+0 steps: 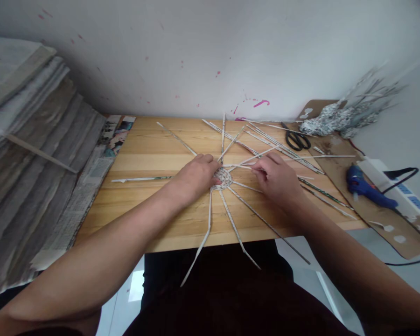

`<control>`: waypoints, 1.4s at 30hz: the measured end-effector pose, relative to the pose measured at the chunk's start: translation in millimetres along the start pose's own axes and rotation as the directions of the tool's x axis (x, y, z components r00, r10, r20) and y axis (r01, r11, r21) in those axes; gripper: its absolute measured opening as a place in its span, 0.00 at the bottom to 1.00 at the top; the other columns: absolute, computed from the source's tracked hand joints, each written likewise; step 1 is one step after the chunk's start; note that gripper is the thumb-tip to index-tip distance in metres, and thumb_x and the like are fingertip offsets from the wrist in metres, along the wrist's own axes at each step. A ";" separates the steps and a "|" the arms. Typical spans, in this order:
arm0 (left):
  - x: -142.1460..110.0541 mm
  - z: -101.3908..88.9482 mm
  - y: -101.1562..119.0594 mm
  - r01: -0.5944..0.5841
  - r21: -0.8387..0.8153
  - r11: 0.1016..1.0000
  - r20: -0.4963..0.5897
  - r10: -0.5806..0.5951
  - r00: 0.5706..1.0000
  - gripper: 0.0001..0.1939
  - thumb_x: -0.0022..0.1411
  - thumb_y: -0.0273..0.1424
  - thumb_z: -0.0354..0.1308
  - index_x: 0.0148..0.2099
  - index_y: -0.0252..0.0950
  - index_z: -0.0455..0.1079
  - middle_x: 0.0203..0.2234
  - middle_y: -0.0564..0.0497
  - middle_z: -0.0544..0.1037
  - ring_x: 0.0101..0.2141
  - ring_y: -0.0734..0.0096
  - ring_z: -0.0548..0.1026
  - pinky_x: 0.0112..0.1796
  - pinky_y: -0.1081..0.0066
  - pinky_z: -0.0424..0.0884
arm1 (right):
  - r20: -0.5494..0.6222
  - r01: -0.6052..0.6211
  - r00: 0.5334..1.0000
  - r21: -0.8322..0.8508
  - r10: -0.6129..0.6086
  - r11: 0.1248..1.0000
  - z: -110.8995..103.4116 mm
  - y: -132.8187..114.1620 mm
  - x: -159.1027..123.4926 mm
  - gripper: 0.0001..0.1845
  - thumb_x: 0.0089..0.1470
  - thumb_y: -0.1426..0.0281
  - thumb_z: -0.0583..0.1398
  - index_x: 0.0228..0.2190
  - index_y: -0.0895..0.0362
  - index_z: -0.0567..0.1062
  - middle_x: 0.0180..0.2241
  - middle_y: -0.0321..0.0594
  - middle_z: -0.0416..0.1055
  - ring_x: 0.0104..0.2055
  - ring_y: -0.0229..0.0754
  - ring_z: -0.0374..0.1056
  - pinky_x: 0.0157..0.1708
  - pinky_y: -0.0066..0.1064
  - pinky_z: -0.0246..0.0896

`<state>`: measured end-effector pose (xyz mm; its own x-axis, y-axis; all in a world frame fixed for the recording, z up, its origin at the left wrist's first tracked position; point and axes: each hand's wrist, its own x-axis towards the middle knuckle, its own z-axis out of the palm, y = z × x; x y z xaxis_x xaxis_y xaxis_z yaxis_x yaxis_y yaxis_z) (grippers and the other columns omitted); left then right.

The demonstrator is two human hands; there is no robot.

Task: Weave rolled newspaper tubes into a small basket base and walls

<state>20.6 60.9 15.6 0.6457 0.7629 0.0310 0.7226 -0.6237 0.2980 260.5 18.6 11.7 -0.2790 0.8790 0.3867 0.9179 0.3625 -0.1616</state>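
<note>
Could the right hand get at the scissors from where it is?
Probably yes: the scissors lie close beyond the right hand, with only low loose tubes in between. It seems to be pinching a paper tube, though, so it would likely need to let go first.

Table point(143, 144): wood, smooth, slight sheen. Woven disc point(224, 178): rolled printed paper, rough, ridged. Spokes point(230, 217): same paper, matt. Glue gun point(369, 191): smooth plastic. Board point(374, 215): matt cardboard.

Soft, diffuse light; bright glare on floor point(136, 285); edges stretched
</note>
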 end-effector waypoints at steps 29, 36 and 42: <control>1.2 3.6 -3.8 -0.026 -0.005 1.000 -0.039 0.025 0.999 0.16 0.63 0.32 0.62 0.52 0.33 0.73 0.42 0.44 0.76 0.46 0.61 0.73 0.51 0.65 0.68 | 0.280 0.068 0.960 -0.149 -0.023 0.987 -4.8 -36.5 15.0 0.18 0.54 0.82 0.54 0.38 0.56 0.79 0.37 0.45 0.72 0.39 0.48 0.65 0.35 0.36 0.56; 0.2 4.2 -4.0 -0.049 0.001 0.999 -0.054 0.049 0.997 0.14 0.63 0.32 0.62 0.50 0.34 0.74 0.41 0.45 0.76 0.45 0.61 0.73 0.49 0.64 0.69 | 0.378 0.227 0.919 -0.282 -0.109 0.932 -18.8 -65.3 29.6 0.15 0.58 0.80 0.53 0.33 0.58 0.79 0.35 0.51 0.71 0.41 0.53 0.62 0.34 0.41 0.53; 0.3 3.8 -3.4 -0.034 0.006 0.999 -0.048 0.034 0.998 0.13 0.63 0.33 0.62 0.49 0.33 0.74 0.40 0.45 0.75 0.44 0.60 0.73 0.49 0.64 0.69 | 0.387 0.338 0.896 -0.274 -0.218 0.900 -24.9 -67.3 39.4 0.14 0.58 0.80 0.54 0.29 0.57 0.79 0.34 0.50 0.72 0.44 0.54 0.60 0.37 0.41 0.52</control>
<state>19.2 62.6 10.9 0.6575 0.7484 0.0867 0.7017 -0.6503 0.2911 194.8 21.1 60.4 -0.5596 0.8282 0.0308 0.8096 0.5383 0.2340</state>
